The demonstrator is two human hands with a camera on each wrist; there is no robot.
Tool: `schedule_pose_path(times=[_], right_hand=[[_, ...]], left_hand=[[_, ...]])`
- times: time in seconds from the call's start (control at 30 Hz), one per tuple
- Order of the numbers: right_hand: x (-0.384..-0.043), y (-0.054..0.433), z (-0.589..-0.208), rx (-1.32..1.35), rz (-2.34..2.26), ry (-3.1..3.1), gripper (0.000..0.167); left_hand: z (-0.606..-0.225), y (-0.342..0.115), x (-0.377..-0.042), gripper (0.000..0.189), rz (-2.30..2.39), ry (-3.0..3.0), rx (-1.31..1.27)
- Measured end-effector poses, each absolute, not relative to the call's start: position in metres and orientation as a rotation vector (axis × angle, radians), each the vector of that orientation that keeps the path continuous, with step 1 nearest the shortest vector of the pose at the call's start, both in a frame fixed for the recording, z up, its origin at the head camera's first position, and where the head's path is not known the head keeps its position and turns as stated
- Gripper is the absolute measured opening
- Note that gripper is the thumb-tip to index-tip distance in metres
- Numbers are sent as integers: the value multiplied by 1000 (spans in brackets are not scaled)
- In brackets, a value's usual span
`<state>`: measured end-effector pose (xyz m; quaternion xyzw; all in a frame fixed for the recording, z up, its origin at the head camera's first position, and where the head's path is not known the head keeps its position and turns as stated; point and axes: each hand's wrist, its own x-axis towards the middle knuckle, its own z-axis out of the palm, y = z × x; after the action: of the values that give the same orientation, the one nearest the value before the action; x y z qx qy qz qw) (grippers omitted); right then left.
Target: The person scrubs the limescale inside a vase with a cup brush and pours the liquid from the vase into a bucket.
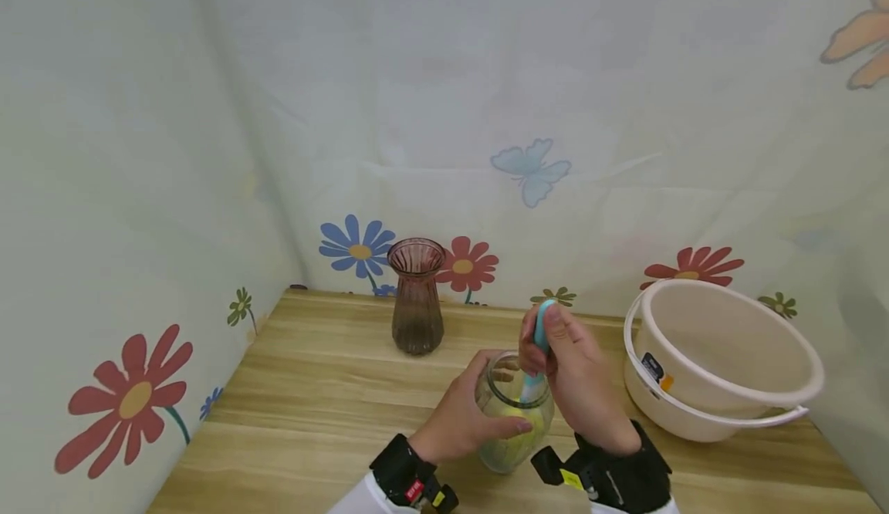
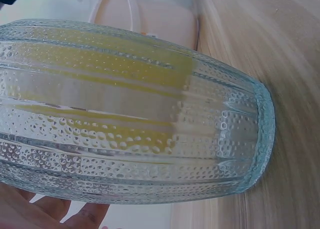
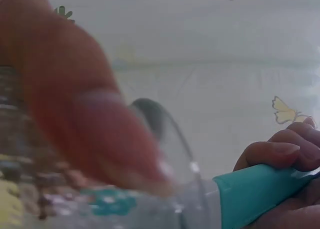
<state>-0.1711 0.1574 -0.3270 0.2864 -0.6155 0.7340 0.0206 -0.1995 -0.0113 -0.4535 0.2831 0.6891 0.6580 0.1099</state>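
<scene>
A clear glass jar (image 1: 496, 458) with dimpled, ribbed walls stands on the wooden table. Fingers and thumb of my left hand (image 1: 458, 414) grip it around its upper part. My right hand (image 1: 583, 379) holds the teal handle (image 1: 545, 327) of a bottle brush that reaches down through the jar's mouth. In the right wrist view, several fingers curl over that teal handle (image 3: 255, 196), and a thumb on the jar fills the near left. Through the glass, the left wrist view shows the brush's yellow head (image 2: 125, 84), blurred by the wall's texture.
Behind the jar to the left stands a purplish, ribbed glass vase (image 1: 417, 313). A pale bucket (image 1: 660, 414) with a lowered handle and a tag sits at the right. Flower-printed curtains (image 1: 430, 113) enclose the wooden tabletop (image 1: 312, 406) at the back and sides.
</scene>
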Motion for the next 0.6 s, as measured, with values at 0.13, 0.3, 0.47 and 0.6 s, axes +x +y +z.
schedule_pose_path(times=[0.13,0.3,0.47,0.6], right_hand=[[-173,153,-339,780,2286,-1944,39],[-174,150,-349,726,2278,-1941,39],[-173,148,-351,680,2234,-1958,42],[-171,147,-351,667,2147,-2028,45]], left_hand=[[-454,-13,-200,74,1965,2003,844],[-456,-14,-202,72,1982,2021,883],[-456,-14,-201,72,1970,1995,870],[-455,-13,-201,72,1956,1983,860]])
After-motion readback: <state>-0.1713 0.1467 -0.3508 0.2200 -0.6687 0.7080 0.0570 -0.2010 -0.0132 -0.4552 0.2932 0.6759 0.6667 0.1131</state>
